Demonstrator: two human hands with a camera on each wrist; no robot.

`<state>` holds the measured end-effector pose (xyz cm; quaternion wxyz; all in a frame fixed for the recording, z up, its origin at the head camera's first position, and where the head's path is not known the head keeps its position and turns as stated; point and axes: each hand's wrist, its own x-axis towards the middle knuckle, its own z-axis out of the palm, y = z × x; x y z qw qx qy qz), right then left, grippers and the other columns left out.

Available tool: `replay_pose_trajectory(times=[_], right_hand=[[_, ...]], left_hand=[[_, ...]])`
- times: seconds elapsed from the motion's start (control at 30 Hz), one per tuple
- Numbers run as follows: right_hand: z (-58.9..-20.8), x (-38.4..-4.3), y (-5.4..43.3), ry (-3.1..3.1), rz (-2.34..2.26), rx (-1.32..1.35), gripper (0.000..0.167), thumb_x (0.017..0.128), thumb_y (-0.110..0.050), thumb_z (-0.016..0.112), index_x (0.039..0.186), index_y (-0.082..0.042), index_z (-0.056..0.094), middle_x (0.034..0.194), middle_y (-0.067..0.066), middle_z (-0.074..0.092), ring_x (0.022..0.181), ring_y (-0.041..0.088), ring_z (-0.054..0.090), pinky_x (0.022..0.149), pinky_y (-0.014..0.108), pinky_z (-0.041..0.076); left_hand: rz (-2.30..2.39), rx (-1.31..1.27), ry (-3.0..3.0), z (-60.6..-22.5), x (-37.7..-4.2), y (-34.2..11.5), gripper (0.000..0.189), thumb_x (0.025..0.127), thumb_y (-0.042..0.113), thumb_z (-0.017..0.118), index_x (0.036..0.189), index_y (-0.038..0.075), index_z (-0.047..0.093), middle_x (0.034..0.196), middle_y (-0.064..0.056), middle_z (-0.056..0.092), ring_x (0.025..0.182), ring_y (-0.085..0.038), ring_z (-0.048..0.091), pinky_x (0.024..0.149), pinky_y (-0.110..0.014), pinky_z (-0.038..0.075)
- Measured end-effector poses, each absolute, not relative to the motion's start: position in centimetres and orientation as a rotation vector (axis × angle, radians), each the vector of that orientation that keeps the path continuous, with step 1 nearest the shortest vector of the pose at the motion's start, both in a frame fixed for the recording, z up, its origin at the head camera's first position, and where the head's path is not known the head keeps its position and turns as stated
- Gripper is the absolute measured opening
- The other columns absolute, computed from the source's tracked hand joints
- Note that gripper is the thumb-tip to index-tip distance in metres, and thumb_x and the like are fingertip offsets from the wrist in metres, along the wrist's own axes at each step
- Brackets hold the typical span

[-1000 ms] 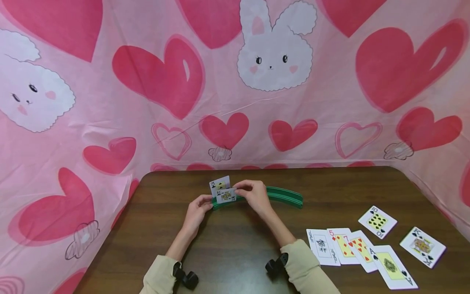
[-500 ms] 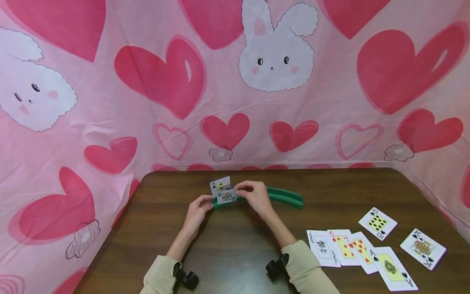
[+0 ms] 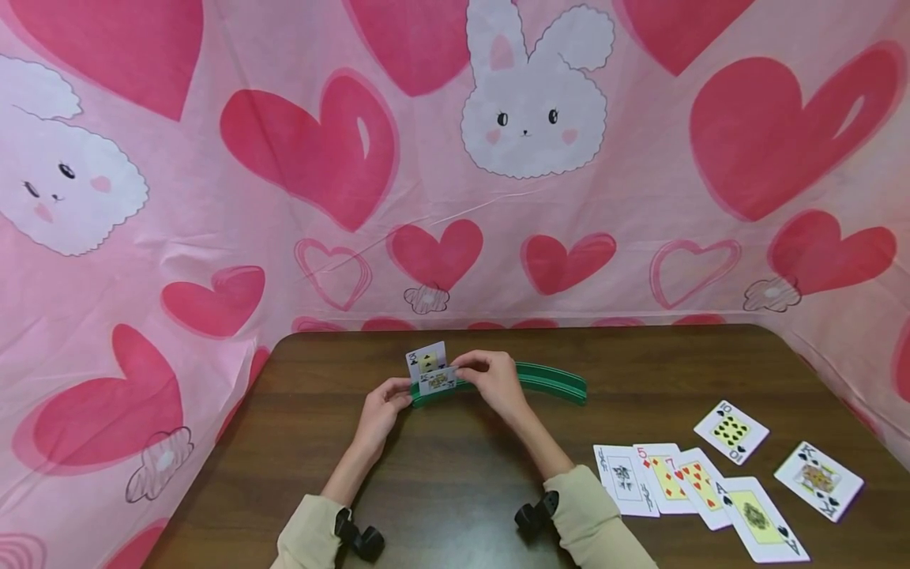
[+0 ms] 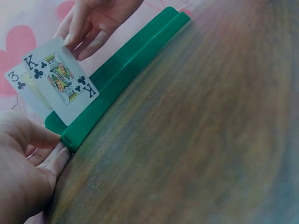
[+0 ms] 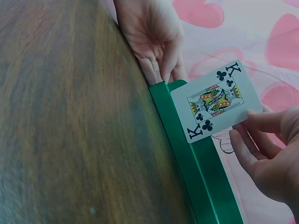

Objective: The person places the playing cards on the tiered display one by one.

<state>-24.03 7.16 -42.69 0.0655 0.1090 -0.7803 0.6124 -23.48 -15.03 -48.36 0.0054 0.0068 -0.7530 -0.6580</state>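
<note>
A curved green card holder stands on the wooden table. My left hand grips its left end, thumb and fingers on either side of the tip. Between thumb and fingers, my right hand pinches the king of clubs by its upper right corner. The king's lower edge is at the holder's slot, near the left end. Behind it leans the three of clubs, partly covered by the king and tilted in the holder. The holder's middle is hidden behind my right hand in the head view.
At the right of the table lie face-up cards: a joker, the five of diamonds, a red seven and the ace of spades, overlapping in a row. Beyond them are the ten of spades and the king of spades.
</note>
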Motion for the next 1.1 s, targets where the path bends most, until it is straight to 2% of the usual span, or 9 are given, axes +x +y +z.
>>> replay_pose_trajectory(times=[0.27,0.8,1.1], right_hand=[[-42.79,-24.05,7.15,-2.359,1.834,0.337,0.008,0.090,0.000,0.078,0.094,-0.006,0.082,0.096,0.006,0.078,0.093,0.023,0.068,0.084,0.038,0.055],[-42.88,-24.14,6.92,-2.341,1.797,0.308,0.007,0.090,-0.002,0.078,0.094,-0.007,0.082,0.095,0.005,0.078,0.091,0.022,0.068,0.083,0.037,0.053],[-42.92,-24.15,6.96,-2.356,1.813,0.321,0.008,0.090,-0.001,0.078,0.094,-0.006,0.082,0.095,0.006,0.078,0.093,0.023,0.068,0.087,0.043,0.054]], left_hand=[[-2.053,0.023,-2.371,-48.34,-23.41,-15.03,0.027,0.100,-0.004,0.056,0.124,-0.008,0.066,0.125,-0.022,0.068,0.116,-0.029,0.062,0.089,-0.025,0.046],[-2.059,0.025,-2.361,-48.34,-23.43,-15.04,0.026,0.100,-0.004,0.056,0.124,-0.008,0.066,0.125,-0.022,0.068,0.114,-0.027,0.063,0.089,-0.025,0.046],[-2.051,0.014,-2.348,-48.41,-23.44,-15.01,0.026,0.098,-0.005,0.056,0.122,-0.009,0.067,0.122,-0.022,0.069,0.113,-0.027,0.063,0.088,-0.025,0.047]])
